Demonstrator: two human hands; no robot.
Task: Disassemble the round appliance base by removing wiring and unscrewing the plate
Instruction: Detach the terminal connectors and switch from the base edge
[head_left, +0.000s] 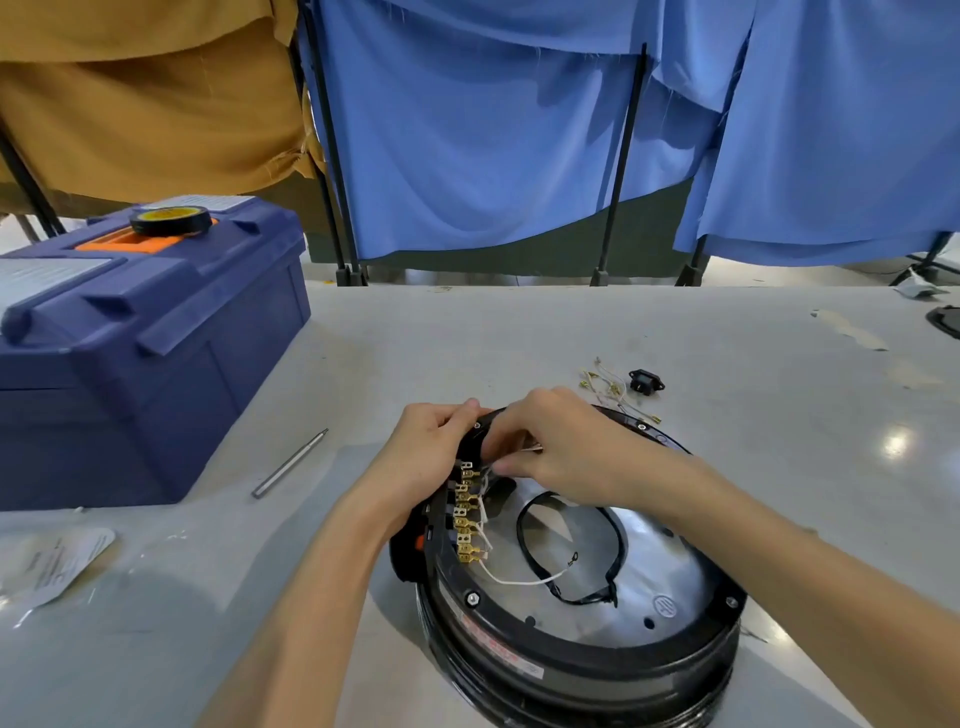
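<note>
Black plastic and shiny metal, that's the round appliance base sitting upside down on the pale grey table, right in front of the person & a bit to the right. Left hand is curling over the base's far-left rim, fingers closed on the black edge beside the terminal strip. Right hand is reaching across from the other side, fingertips pinched together at the top of the brass terminals; looks like it's nipping a thin white wire there, tho the exact thing between the fingers is too small to tell. So both hands are meeting at the rim's upper-left, w/ the rest of the base spreading out below & to the right of them.

Brass spade connectors are running in a row down the left inner edge, thin white leads coming off them. One white wire is trailing from the lowest connector across the silver plate to a black cable loop lying on the plate. Hex screw is sitting in the black ring at lower left.

Beyond the base, a small heap of loose wires w/ brass ends is lying on the table, black socket part just beside it. Off to the left, a metal rod-like tool is lying near a blue toolbox, roll of black tape on its lid. Blue and mustard cloths are hanging behind
</note>
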